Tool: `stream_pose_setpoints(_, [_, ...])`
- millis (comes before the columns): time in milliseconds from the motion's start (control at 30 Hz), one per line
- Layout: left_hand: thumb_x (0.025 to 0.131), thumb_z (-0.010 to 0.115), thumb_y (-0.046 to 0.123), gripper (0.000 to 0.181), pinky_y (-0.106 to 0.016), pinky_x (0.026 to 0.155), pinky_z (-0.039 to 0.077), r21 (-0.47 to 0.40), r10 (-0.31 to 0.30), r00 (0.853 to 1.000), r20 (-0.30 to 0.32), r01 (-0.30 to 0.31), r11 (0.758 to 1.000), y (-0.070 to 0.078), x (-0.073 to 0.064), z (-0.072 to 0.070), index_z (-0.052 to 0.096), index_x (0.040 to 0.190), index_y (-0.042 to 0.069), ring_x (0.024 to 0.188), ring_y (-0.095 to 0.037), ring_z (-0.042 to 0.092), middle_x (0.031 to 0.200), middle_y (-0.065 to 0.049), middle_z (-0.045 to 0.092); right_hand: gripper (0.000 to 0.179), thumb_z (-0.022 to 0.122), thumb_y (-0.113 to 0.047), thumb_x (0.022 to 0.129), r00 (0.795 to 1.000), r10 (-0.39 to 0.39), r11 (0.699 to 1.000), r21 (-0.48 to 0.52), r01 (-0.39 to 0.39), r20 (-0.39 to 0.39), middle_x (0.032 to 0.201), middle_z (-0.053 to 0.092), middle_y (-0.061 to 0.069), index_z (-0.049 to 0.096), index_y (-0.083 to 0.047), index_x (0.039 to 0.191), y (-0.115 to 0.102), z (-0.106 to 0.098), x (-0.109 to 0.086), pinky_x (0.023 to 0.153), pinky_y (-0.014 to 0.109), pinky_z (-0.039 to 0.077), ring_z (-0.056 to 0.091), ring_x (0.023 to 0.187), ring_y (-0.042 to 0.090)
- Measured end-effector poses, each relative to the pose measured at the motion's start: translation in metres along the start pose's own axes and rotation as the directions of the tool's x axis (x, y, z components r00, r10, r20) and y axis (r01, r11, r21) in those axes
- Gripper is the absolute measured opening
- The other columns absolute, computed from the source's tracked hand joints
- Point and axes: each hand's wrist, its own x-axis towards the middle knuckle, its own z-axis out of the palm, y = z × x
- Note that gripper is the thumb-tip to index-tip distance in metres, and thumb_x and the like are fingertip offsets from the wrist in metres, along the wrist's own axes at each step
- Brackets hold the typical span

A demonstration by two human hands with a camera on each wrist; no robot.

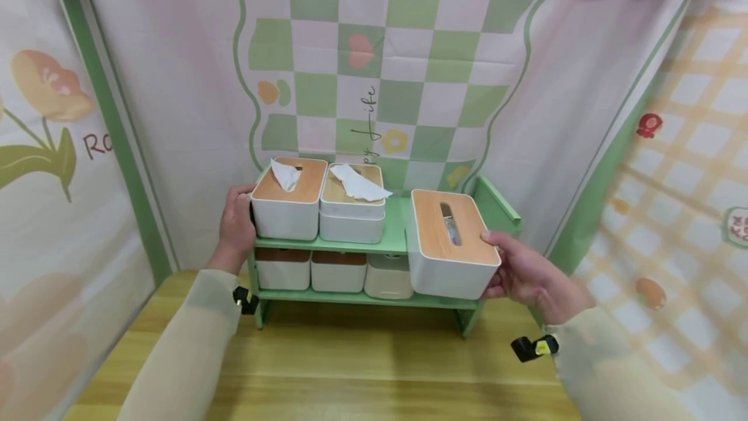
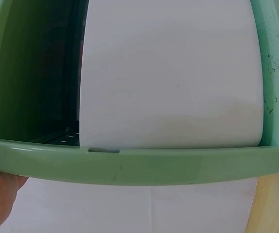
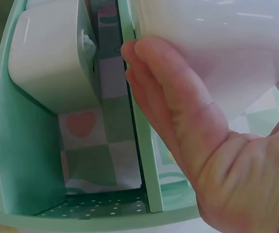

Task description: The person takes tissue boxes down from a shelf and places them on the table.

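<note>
In the head view my right hand [image 1: 528, 271] grips a white tissue box [image 1: 450, 271] with a wood-look lid. The thumb lies on the lid edge and the fingers reach down the right side; a clear insert shows in its slot. This box overlaps the right front of a green two-tier rack [image 1: 397, 242]. The right wrist view shows my fingers [image 3: 178, 97] against the white underside. My left hand [image 1: 236, 223] holds the rack's upper left side, beside another tissue box [image 1: 286, 216] with a tissue sticking out. Part of that hand shows at the rack in the left wrist view.
Beside the left box stands a two-layer white box [image 1: 352, 226] with a tissue lying over its lid. The lower tier bears wood-lidded boxes [image 1: 339, 278] and a paler box [image 1: 388, 283]. Patterned cloth [image 1: 461, 51] hangs behind, above a wooden tabletop [image 1: 362, 369].
</note>
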Motion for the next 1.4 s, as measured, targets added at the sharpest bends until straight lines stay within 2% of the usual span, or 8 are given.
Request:
stream_pose_setpoints(167, [0.105,0.020,0.039,0.050,-0.057,0.110,0.027,-0.003,0.021,1.000,-0.013,-0.021,1.000,-0.002,0.000,-0.001,0.040,0.139,0.008,0.135,-0.038,0.037,0.148,-0.020,0.041,0.060,0.044,-0.052,0.102,0.999,-0.025,1.000,0.013,0.024,0.036,0.101,0.070,0.025,0.064,0.003,0.115,0.004,0.006,-0.004,0.076,0.048,0.057,0.072,0.084,0.034])
stream_pose_setpoints(267, [0.105,0.020,0.037,0.050,-0.056,0.109,0.027,-0.013,0.044,0.999,-0.016,-0.044,0.999,-0.003,0.001,-0.002,0.040,0.138,0.005,0.134,-0.037,0.038,0.145,-0.021,0.043,0.056,0.043,-0.051,0.103,0.998,-0.038,0.999,0.028,0.037,0.050,0.100,0.070,0.025,0.062,0.001,0.116,0.005,0.007,-0.007,0.075,0.049,0.057,0.072,0.084,0.034])
stream_pose_setpoints(500, [0.105,0.021,0.037,0.049,-0.055,0.109,0.028,-0.019,0.050,0.999,-0.014,-0.051,0.999,-0.002,0.002,-0.001,0.040,0.137,0.005,0.134,-0.037,0.039,0.144,-0.021,0.043,0.057,0.038,-0.047,0.105,0.993,-0.079,0.996,0.037,0.076,0.089,0.103,0.071,0.023,0.045,0.002,0.132,0.011,0.010,-0.017,0.075,0.049,0.057,0.072,0.087,0.033])
stream_pose_setpoints(600, [0.105,0.022,0.037,0.049,-0.055,0.110,0.027,-0.021,0.059,0.998,-0.016,-0.059,0.998,0.000,0.002,0.000,0.040,0.137,0.005,0.134,-0.037,0.038,0.145,-0.021,0.043,0.056,0.038,-0.046,0.106,0.992,-0.098,0.995,0.036,0.096,0.079,0.104,0.071,0.022,0.040,0.002,0.135,0.015,0.012,-0.022,0.074,0.048,0.057,0.072,0.087,0.032])
stream_pose_setpoints(733, [0.105,0.022,0.036,0.048,-0.054,0.110,0.027,-0.018,0.063,0.998,-0.023,-0.064,0.998,0.001,0.003,0.001,0.041,0.137,0.005,0.135,-0.036,0.038,0.145,-0.021,0.043,0.047,0.038,-0.042,0.106,0.989,-0.122,0.992,0.051,0.117,0.088,0.104,0.072,0.020,0.048,-0.002,0.128,0.020,0.014,-0.027,0.074,0.047,0.058,0.072,0.088,0.031])
stream_pose_setpoints(867, [0.105,0.022,0.037,0.048,-0.055,0.110,0.027,-0.008,0.059,0.998,-0.025,-0.059,0.998,0.000,0.003,0.001,0.041,0.137,0.006,0.136,-0.036,0.037,0.146,-0.020,0.043,0.040,0.035,-0.038,0.107,0.979,-0.156,0.986,0.082,0.146,0.135,0.104,0.071,0.020,0.056,-0.007,0.120,0.025,0.013,-0.031,0.074,0.047,0.058,0.071,0.090,0.030])
stream_pose_setpoints(1167, [0.105,0.023,0.036,0.047,-0.055,0.111,0.027,-0.013,0.056,0.998,-0.024,-0.057,0.998,-0.002,0.001,0.000,0.041,0.137,0.007,0.136,-0.036,0.037,0.147,-0.020,0.042,0.035,0.034,-0.031,0.108,0.971,-0.193,0.978,0.103,0.180,0.143,0.106,0.071,0.019,0.049,-0.006,0.126,0.037,0.012,-0.043,0.074,0.049,0.057,0.071,0.091,0.028])
stream_pose_setpoints(1400, [0.105,0.022,0.037,0.049,-0.054,0.111,0.026,-0.012,0.046,0.999,-0.022,-0.046,0.999,-0.002,0.003,0.000,0.040,0.138,0.006,0.137,-0.036,0.036,0.149,-0.019,0.041,0.032,0.033,-0.028,0.108,0.963,-0.208,0.974,0.122,0.189,0.169,0.106,0.071,0.018,0.053,-0.009,0.124,0.050,0.008,-0.053,0.074,0.050,0.057,0.071,0.090,0.029])
